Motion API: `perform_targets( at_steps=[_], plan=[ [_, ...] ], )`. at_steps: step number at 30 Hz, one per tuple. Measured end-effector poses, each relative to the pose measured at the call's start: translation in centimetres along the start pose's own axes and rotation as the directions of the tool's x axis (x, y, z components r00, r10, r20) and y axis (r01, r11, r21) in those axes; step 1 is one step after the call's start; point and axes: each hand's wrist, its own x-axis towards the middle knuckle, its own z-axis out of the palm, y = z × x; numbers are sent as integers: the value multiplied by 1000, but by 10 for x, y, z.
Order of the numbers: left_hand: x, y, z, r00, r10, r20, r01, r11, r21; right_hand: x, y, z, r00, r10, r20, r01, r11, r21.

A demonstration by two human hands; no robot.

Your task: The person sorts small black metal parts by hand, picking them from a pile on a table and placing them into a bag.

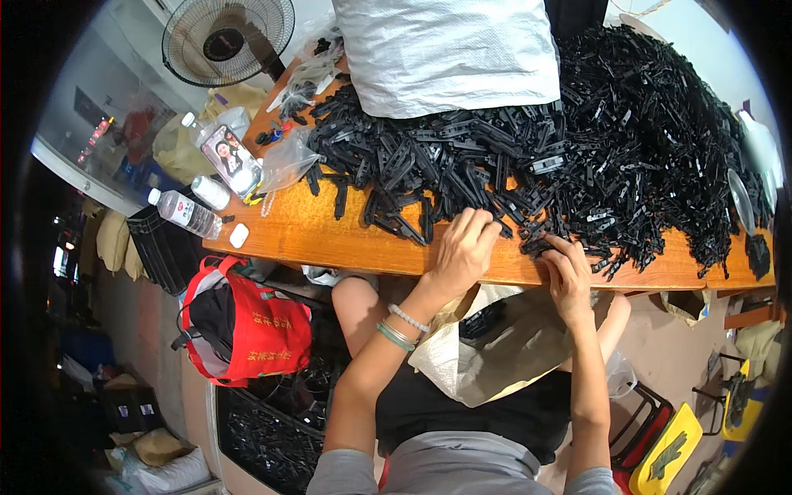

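Nearest: an open sack (437, 363) and, left of it, a red bag (276, 334) with yellow lettering. My left hand (466, 252) and right hand (569, 276) bend over black pieces (610, 148) heaped on the table (330, 235); whether either clamps one, I cannot tell. Far left: a labelled bottle (186, 213).

Two forearms (588, 379) are pointing forward, the left hand (464, 252) arching palm-down while the right hand (569, 275) is bending its fingers (565, 247) inward.

Wears a grey short-sleeved top (462, 464) and black bottoms (462, 417); shows a pale beaded bracelet (407, 318) plus a slim greenish bangle (393, 337) on the left wrist (423, 299).
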Motion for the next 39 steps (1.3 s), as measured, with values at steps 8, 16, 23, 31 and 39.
perform_targets(
  at_steps=[8,16,23,31,39],
  plan=[
    [-2,-4,14,752,-656,-72,496,634,-594,-5,-18,11,830,498,-252,-387,839,382],
    [-7,3,4,777,-625,-77,295,469,-832,-4,-44,-3,647,724,239,-468,130,874],
    [-33,40,-24,621,-489,613,679,-55,-732,-24,-65,-12,691,491,530,-477,-241,845],
    [-35,45,-44,522,-293,801,806,-139,-575,-25,-81,-22,731,492,473,-530,-26,847],
    [-37,54,-52,548,-315,775,823,37,-567,-29,-85,-14,833,496,246,-511,516,687]
  ],
)
